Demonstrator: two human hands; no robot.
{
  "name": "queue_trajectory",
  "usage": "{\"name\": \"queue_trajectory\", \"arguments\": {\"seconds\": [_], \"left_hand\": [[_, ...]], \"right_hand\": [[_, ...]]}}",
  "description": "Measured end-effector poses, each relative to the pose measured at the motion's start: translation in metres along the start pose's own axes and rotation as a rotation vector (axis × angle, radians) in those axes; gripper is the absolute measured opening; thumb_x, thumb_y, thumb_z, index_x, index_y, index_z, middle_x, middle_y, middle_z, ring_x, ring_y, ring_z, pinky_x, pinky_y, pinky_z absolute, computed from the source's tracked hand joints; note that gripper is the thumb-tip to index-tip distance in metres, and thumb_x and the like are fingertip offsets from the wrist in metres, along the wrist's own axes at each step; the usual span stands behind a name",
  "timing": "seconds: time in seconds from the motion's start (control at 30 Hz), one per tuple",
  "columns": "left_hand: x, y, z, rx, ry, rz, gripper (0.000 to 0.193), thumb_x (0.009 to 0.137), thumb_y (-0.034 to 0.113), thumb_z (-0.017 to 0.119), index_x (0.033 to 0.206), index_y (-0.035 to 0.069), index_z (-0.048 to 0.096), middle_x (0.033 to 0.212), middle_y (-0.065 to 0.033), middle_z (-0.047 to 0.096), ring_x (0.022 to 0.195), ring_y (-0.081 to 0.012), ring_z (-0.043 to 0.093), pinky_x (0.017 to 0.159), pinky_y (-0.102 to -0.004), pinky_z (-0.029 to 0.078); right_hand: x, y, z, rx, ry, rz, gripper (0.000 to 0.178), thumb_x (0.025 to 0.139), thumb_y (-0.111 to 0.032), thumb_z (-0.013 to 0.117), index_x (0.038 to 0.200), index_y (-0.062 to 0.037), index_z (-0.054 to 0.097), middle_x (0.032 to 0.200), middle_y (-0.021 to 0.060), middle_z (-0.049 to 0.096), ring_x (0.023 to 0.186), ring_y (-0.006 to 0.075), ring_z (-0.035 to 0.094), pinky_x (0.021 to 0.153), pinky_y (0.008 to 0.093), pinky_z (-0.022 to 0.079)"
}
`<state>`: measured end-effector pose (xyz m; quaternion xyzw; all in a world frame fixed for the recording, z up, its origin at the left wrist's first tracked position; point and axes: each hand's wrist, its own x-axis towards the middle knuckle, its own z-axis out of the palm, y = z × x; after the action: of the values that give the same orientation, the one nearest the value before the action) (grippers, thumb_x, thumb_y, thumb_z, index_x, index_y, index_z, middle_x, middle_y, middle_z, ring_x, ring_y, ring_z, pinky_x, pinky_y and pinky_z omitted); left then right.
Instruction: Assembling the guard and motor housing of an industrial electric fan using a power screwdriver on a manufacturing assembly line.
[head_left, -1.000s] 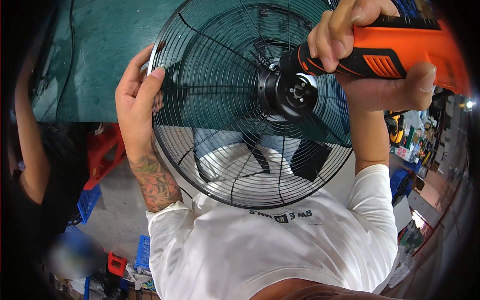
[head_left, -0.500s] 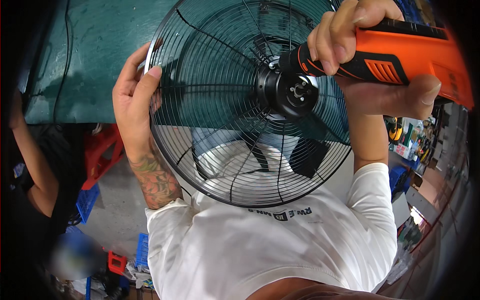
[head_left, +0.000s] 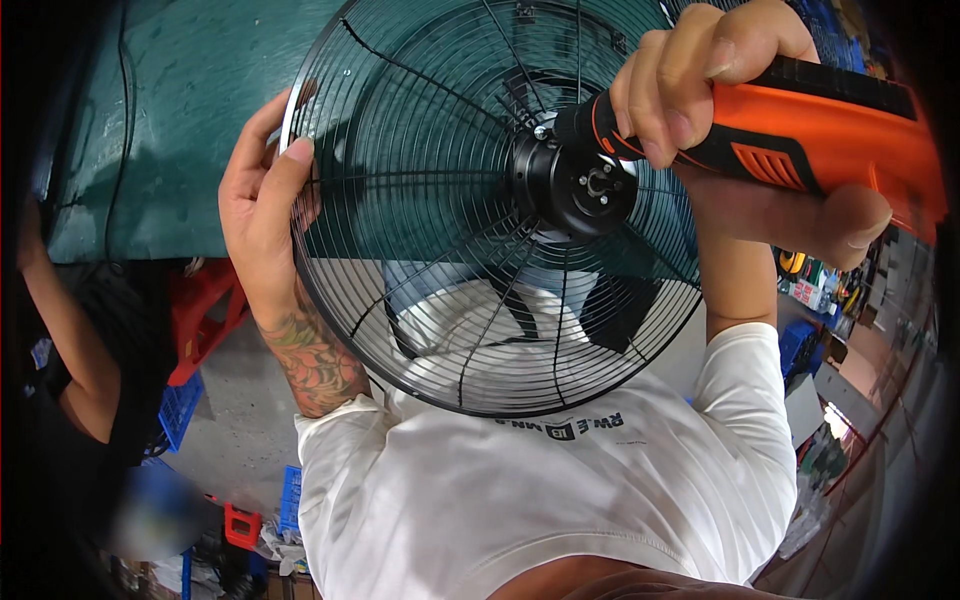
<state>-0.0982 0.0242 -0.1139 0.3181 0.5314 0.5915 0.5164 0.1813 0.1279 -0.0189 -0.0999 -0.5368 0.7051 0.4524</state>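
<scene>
A round black wire fan guard [head_left: 440, 290] stands upright in front of my chest, with a black motor hub [head_left: 575, 185] at its centre. My left hand [head_left: 265, 195] grips its left rim, thumb on the near side and fingers behind. An orange and black power screwdriver [head_left: 800, 130] fills my right hand [head_left: 690, 90], whose fingers wrap over its front part. The tool's black nose points left at the upper edge of the hub, next to a bright screw head [head_left: 542, 132]. Whether its tip touches a screw is hidden.
Behind the guard lies a green work surface [head_left: 190, 120] with a dark cable [head_left: 128, 130]. A red stool [head_left: 205, 310] and blue crate [head_left: 180, 410] stand at the left, near another person's arm [head_left: 75, 350]. Assorted parts and boxes [head_left: 820, 300] crowd the right side.
The screwdriver's rear end has dipped slightly with my right hand, its nose staying by the hub. My left hand keeps its grip on the rim; the guard has barely shifted.
</scene>
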Motion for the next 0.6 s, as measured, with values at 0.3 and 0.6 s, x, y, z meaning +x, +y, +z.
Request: {"name": "queue_trajectory", "arguments": {"seconds": [0.3, 0.6], "left_hand": [[0.001, 0.002, 0.0, -0.041, -0.03, -0.007, 0.041, 0.096, 0.009, 0.064, 0.135, -0.005, 0.06, 0.075, 0.0044, 0.056, 0.058, 0.0012, 0.041, 0.051, -0.0173, 0.028], [-0.013, 0.015, -0.023, -0.488, 0.231, -0.031, 0.053, 0.092, 0.001, 0.053, 0.141, -0.018, 0.046, 0.117, -0.0172, 0.061, 0.073, -0.007, 0.046, 0.064, -0.0226, 0.043]], "right_hand": [[0.008, 0.016, 0.001, -0.001, 0.127, -0.149, 0.084, 0.081, -0.082, 0.065, 0.106, -0.0021, 0.056, 0.08, 0.0102, 0.064, 0.066, 0.0211, 0.062, 0.064, 0.0358, 0.053], [0.024, -0.005, 0.001, -0.059, -0.246, -0.067, 0.083, 0.084, -0.075, 0.066, 0.107, 0.0031, 0.055, 0.075, 0.0128, 0.061, 0.059, 0.0225, 0.06, 0.057, 0.0355, 0.053]]}}
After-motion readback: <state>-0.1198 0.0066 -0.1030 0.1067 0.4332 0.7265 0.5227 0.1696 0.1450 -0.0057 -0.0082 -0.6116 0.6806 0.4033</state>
